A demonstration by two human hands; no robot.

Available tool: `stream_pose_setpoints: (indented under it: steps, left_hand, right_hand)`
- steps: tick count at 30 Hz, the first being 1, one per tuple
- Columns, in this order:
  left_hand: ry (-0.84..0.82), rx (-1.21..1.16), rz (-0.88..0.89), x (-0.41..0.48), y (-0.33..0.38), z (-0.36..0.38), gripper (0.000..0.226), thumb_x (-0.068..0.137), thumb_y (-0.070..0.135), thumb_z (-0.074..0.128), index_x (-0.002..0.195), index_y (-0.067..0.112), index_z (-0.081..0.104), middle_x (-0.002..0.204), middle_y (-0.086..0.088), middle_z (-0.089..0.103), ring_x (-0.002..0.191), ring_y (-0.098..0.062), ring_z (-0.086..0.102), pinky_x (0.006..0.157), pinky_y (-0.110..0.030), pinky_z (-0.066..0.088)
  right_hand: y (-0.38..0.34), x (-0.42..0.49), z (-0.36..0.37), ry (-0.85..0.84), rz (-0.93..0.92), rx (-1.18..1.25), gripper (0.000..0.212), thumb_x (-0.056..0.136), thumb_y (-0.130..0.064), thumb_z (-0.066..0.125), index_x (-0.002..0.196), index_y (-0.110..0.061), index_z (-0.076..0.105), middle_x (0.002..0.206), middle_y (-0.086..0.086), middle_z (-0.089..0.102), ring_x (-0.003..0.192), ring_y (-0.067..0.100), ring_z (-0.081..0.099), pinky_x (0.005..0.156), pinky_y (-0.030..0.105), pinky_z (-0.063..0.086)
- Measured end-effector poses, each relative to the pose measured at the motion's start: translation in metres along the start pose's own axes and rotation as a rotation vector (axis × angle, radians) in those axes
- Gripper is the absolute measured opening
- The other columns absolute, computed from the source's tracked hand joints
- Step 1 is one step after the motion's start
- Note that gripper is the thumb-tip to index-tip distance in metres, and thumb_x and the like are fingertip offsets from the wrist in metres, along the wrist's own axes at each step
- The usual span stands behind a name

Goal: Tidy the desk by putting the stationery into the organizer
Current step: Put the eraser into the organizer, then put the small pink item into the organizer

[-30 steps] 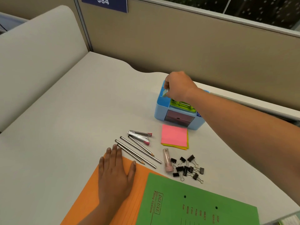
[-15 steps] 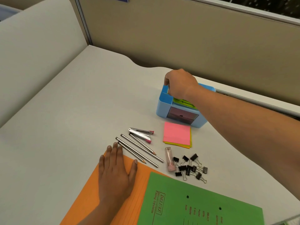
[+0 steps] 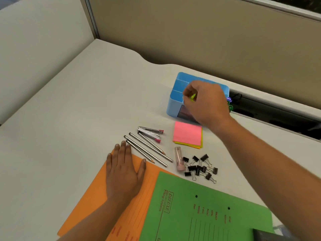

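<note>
The blue organizer (image 3: 178,84) stands at the desk's far edge. My right hand (image 3: 206,103) hovers over its front, fingers curled; a yellow-green thing (image 3: 193,97) shows between thumb and fingers, and I cannot tell whether the hand holds it. My left hand (image 3: 124,169) rests flat on the orange folder (image 3: 97,206). Loose on the desk lie three pencils (image 3: 147,148), a small silver stapler (image 3: 149,132) with pink ends, pink sticky notes (image 3: 187,133), a pink tube (image 3: 179,159) and several black binder clips (image 3: 199,166).
A green folder (image 3: 199,214) overlaps the orange one at the near edge. Beige partition walls (image 3: 191,32) close the desk at the back and left. A dark gap with cables (image 3: 278,115) runs behind the desk, right of the organizer.
My right hand has moved from the organizer's left rear compartment toward its front and right side. The small pale thing it held a second ago is out of sight. My left hand stayed flat.
</note>
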State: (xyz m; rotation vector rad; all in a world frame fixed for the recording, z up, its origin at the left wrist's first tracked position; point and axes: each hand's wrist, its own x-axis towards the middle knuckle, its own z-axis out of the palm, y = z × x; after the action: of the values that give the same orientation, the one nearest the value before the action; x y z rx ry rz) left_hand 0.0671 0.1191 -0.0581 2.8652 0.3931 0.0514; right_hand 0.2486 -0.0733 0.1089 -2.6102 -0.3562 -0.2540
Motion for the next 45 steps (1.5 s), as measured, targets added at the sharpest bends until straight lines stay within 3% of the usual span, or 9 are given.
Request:
stream_pose_setpoints:
  steps: [6,10,16,24,31,37,41,45]
  left_hand:
    - [0.007,0.011,0.002,0.000,0.001,0.001,0.076,0.096,0.061,0.025,0.151,0.009,0.028,0.159,-0.008,0.027,0.148,-0.023,0.016,0.121,-0.044,0.012]
    - [0.006,0.015,-0.006,0.000,0.002,0.001,0.076,0.095,0.061,0.025,0.151,0.009,0.028,0.159,-0.007,0.026,0.149,-0.022,0.015,0.121,-0.043,0.011]
    - [0.009,0.001,-0.008,0.000,0.002,0.001,0.076,0.095,0.062,0.026,0.150,0.010,0.030,0.159,-0.007,0.027,0.149,-0.022,0.015,0.121,-0.044,0.011]
    - [0.012,0.004,-0.008,0.001,0.003,0.003,0.076,0.094,0.062,0.026,0.151,0.011,0.030,0.159,-0.007,0.027,0.149,-0.022,0.014,0.121,-0.043,0.011]
    - [0.015,0.008,-0.009,0.000,0.001,0.004,0.076,0.094,0.063,0.023,0.152,0.012,0.027,0.159,-0.006,0.025,0.149,-0.020,0.012,0.122,-0.042,0.010]
    - [0.023,0.000,-0.006,-0.001,0.001,0.003,0.077,0.094,0.063,0.025,0.151,0.011,0.030,0.158,-0.006,0.028,0.149,-0.021,0.015,0.121,-0.043,0.011]
    - [0.020,-0.006,-0.005,0.000,0.001,0.003,0.078,0.094,0.064,0.023,0.151,0.012,0.029,0.159,-0.005,0.026,0.149,-0.020,0.014,0.122,-0.042,0.010]
    - [0.011,-0.009,0.000,0.001,0.002,0.004,0.078,0.094,0.064,0.023,0.151,0.012,0.030,0.159,-0.005,0.027,0.149,-0.020,0.014,0.121,-0.043,0.012]
  right_hand:
    - [0.030,-0.086,0.034,-0.157,0.233,0.057,0.002,0.081,-0.029,0.067,0.080,-0.028,0.065,0.074,-0.014,0.066,0.071,0.011,0.062,0.069,0.032,0.054]
    - [0.036,-0.122,0.049,-0.270,0.373,0.049,0.016,0.081,-0.039,0.069,0.089,-0.028,0.061,0.081,-0.012,0.065,0.077,0.016,0.063,0.069,0.031,0.052]
    - [0.028,-0.143,0.057,-0.333,0.419,0.003,0.049,0.072,-0.058,0.071,0.105,-0.027,0.052,0.089,-0.008,0.061,0.082,0.017,0.060,0.070,0.032,0.050]
    - [0.021,-0.148,0.054,-0.466,0.435,-0.068,0.049,0.075,-0.054,0.070,0.104,-0.021,0.049,0.092,-0.003,0.064,0.084,0.021,0.061,0.067,0.032,0.049]
    - [0.022,-0.150,0.054,-0.418,0.422,-0.026,0.030,0.075,-0.040,0.066,0.093,-0.020,0.052,0.083,-0.003,0.063,0.073,0.019,0.059,0.063,0.032,0.050]
    - [0.018,-0.136,0.044,-0.220,0.419,0.182,0.020,0.069,-0.033,0.066,0.081,-0.028,0.051,0.076,-0.007,0.060,0.065,0.015,0.057,0.057,0.034,0.051]
    - [0.010,-0.101,0.022,-0.095,0.320,0.309,0.016,0.070,-0.028,0.070,0.082,-0.027,0.060,0.080,-0.005,0.062,0.070,0.014,0.060,0.062,0.034,0.054]
    - [0.004,-0.050,-0.007,0.010,0.169,0.249,0.012,0.073,-0.024,0.073,0.085,-0.021,0.070,0.083,-0.006,0.064,0.076,0.013,0.059,0.069,0.033,0.053]
